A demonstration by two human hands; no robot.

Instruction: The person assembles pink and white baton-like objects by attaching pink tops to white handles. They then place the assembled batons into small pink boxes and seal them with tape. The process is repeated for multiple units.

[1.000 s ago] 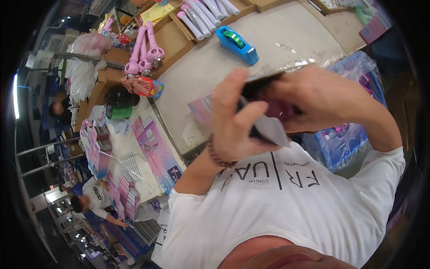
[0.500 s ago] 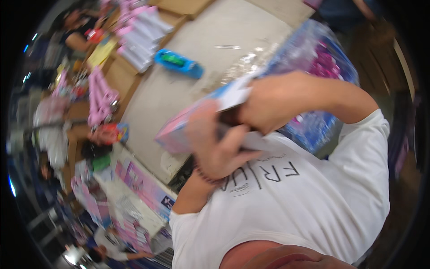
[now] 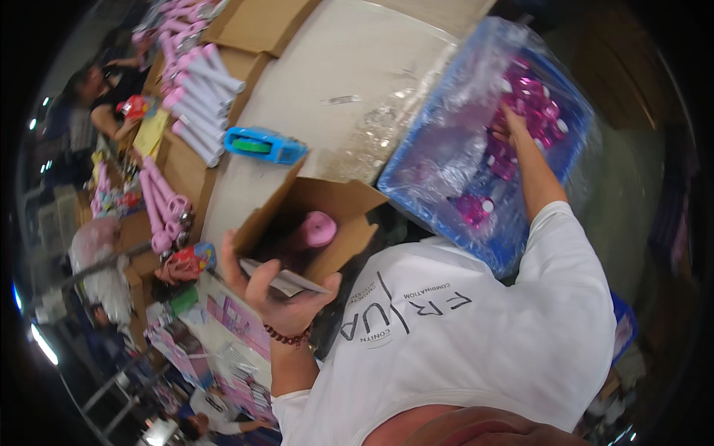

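Note:
My left hand point(image 3: 277, 291) holds a small open brown cardboard box point(image 3: 331, 202) from below, just in front of my white shirt. A pink rounded piece point(image 3: 318, 229) lies inside the box. My right hand point(image 3: 510, 123) reaches out to the right into a blue crate point(image 3: 445, 202) lined with clear plastic film. The hand sits among several small pink pieces point(image 3: 529, 95) there. Its fingers are buried in them, so I cannot tell whether it grips one.
A beige table point(image 3: 357, 67) carries a blue tape dispenser point(image 3: 265, 146), pink-and-white tubes point(image 3: 201, 83) and open cardboard boxes point(image 3: 253, 26). Pink long-handled toys point(image 3: 161, 202) lie at the left. Another person point(image 3: 104, 97) works at the far left; one more point(image 3: 216, 413) is below.
My hands were together at my chest on a pink package. Now the right arm stretches into the blue crate, and the left hand holds the open box lower.

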